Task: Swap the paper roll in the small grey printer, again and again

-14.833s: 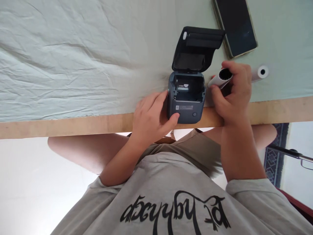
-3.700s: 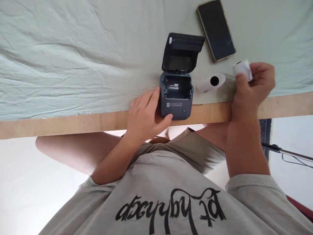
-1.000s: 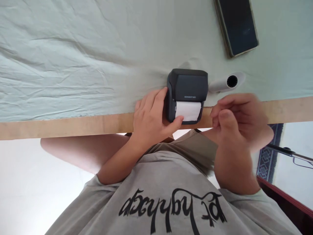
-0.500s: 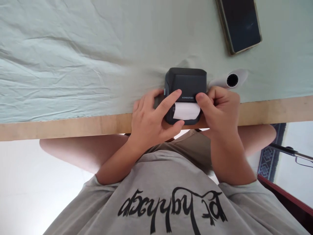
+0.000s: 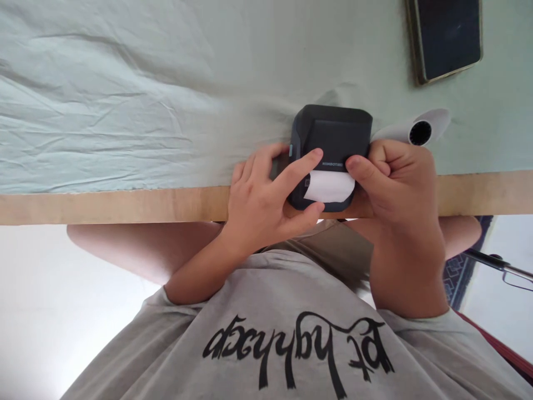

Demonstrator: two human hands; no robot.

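Observation:
A small black label printer (image 5: 338, 136) is held at the table's front edge, with a blank white paper label (image 5: 331, 186) sticking out of its front slot. My left hand (image 5: 266, 194) wraps the printer's left side, its index finger on the dark cover and its thumb by the lower edge. On the other side, my right hand (image 5: 400, 178) is closed against the printer. Its thumb presses near the label's upper right corner, while the other fingers are curled and partly hidden.
A phone (image 5: 449, 39) in a case lies at the upper right of the pale green tablecloth (image 5: 250, 66). Just beyond my right hand is a white object (image 5: 437, 119) with a round black opening. The wooden table edge (image 5: 125, 206) runs across in front of my lap.
The whole view has shifted, so the phone, the white object and the printer appear farther right. Both hands keep much the same hold on the printer, and the label looks about as long.

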